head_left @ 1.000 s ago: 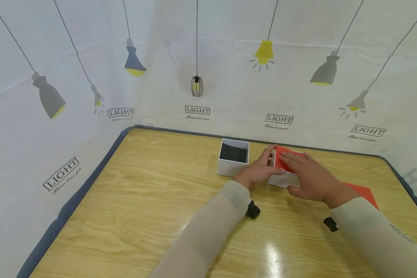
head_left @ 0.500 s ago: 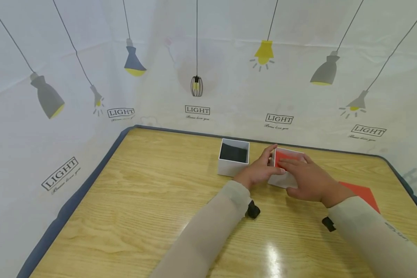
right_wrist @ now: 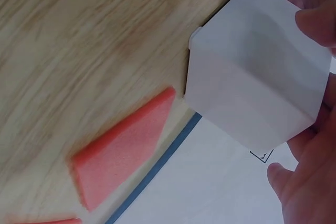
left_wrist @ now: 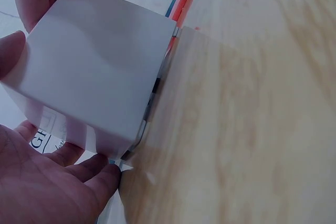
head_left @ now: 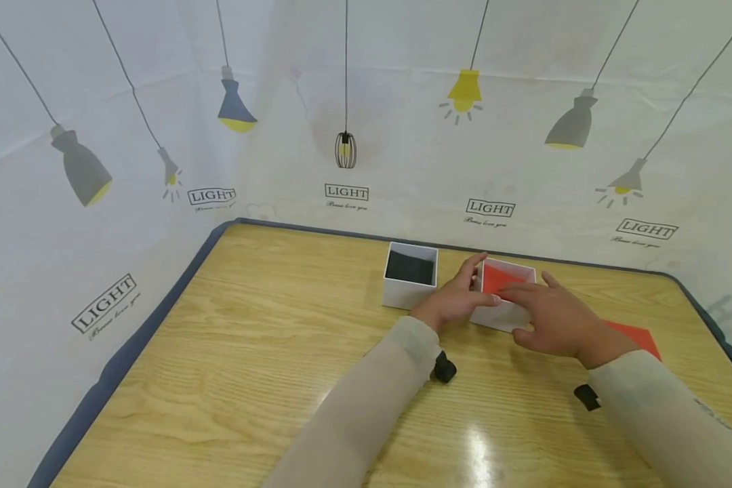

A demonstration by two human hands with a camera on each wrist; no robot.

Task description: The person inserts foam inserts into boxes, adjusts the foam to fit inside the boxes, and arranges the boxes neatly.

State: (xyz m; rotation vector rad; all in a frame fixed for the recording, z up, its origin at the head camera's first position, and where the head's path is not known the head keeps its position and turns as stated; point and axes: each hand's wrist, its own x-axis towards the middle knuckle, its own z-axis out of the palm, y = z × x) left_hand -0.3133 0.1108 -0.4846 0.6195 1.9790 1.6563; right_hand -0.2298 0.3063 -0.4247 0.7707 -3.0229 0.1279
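Note:
A white open-topped box [head_left: 501, 316] stands on the table near the back edge. Inside it lies a red, soft-looking sheet [head_left: 499, 276], below the rim. My left hand [head_left: 454, 298] holds the box at its left corner, thumb across the front and fingers along the left wall [left_wrist: 68, 184]. Over the right part of the box, my right hand [head_left: 555, 318] reaches in with extended fingers touching the red sheet; its fingertips are partly hidden. The right wrist view shows the box's outer walls [right_wrist: 252, 72] and the right hand's fingers beside them.
Left of the held box stands a second white box [head_left: 405, 294] with dark material [head_left: 410, 268] inside. Another red piece [head_left: 637, 337] lies on the wooden table [head_left: 250, 352], partly behind my right wrist. A printed sheet [head_left: 402, 135] hangs behind the table's blue edge.
The red sheet has gone from covering the box top to lying down inside, so the white rim shows. My right hand has drawn slightly rightward. The left hand stays in place.

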